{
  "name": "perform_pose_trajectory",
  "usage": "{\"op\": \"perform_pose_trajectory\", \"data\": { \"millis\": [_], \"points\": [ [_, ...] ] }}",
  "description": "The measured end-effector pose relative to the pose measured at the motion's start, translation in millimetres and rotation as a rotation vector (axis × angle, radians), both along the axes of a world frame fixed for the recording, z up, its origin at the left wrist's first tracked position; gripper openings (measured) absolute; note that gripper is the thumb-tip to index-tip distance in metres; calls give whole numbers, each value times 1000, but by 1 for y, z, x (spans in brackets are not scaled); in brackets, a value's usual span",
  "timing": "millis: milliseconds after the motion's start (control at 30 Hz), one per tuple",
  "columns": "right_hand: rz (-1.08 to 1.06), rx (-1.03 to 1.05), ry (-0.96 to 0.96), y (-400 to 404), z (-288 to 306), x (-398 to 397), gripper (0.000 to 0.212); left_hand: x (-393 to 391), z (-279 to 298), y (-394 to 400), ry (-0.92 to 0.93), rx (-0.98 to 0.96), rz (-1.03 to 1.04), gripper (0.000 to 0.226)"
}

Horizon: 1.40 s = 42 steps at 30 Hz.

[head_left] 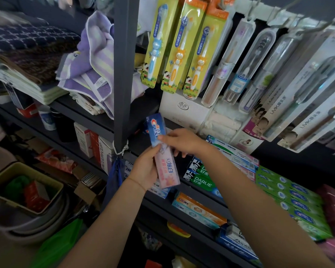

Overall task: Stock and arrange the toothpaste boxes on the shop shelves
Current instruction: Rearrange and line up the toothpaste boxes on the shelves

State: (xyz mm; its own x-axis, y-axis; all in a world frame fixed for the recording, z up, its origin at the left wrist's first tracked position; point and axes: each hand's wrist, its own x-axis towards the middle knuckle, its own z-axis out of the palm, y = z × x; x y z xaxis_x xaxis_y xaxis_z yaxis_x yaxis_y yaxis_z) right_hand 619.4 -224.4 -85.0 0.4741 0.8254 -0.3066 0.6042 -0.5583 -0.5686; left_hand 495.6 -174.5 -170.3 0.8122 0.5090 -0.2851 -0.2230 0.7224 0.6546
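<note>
A blue-and-pink Crest toothpaste box (162,151) sits at the centre of the view, held in the air in front of the dark shelf post (124,74), its blue end pointing toward 11 o'clock and its pink end toward 5 o'clock. The left hand (145,171) grips the lower, pink half from the 8 o'clock side, fingers wrapped round the box edge. The right hand (182,142) comes in from 4 o'clock and pinches the box near its middle — thumb on the front face, fingers curled behind.

Just beyond the box, at 3 to 4 o'clock, green Darlie boxes (199,176) lie stacked on the shelf, with a row of pale blue-and-white boxes (234,153) above them and a block of green Crest boxes (292,200) further out at 4 o'clock. Below, at 5 o'clock, an orange-and-teal box (197,209) lies on the next shelf down.

At 12 to 2 o'clock, packaged toothbrushes (178,49) hang from hooks — children's ones in yellow-green cards, then clear cases. At 10 o'clock, folded purple-striped towels (93,60) are piled on an upper shelf. A tan plastic bin (0,180) sits at 8 o'clock.
</note>
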Motion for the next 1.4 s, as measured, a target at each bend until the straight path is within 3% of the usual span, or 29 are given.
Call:
{"op": "perform_pose_trajectory", "data": {
  "millis": [100, 200, 367, 500, 700, 900, 1067, 1267, 1400],
  "points": [
    [-51, 67, 71, -4, -8, -3, 31, -8, 3, 1, -34, 83, -45, 40],
    [-141, 209, 353, -10, -13, -4, 35, -18, 5, -3, -40, 96, -72, 42],
    [-211, 362, 562, -11, -20, -7, 39, -26, 4, -9, -33, 124, -130, 51],
    [-224, 419, 530, -12, -17, -13, 44, -27, 6, -13, -57, 80, -177, 56],
    [-271, 482, 362, -15, -8, -12, 44, -33, 9, -14, 32, 236, -74, 41],
    [-182, 181, 409, -29, 0, -8, 37, -25, 21, -10, 169, 376, 42, 27],
    [-106, 100, -203, -8, 4, -9, 44, -19, 14, 3, 315, 334, 102, 22],
    [12, -110, -591, 21, 3, -20, 46, -21, -4, 21, 376, 340, 138, 21],
    [29, -230, -714, 30, -7, -13, 46, -18, -15, 27, 409, 389, 138, 23]
  ]
}}
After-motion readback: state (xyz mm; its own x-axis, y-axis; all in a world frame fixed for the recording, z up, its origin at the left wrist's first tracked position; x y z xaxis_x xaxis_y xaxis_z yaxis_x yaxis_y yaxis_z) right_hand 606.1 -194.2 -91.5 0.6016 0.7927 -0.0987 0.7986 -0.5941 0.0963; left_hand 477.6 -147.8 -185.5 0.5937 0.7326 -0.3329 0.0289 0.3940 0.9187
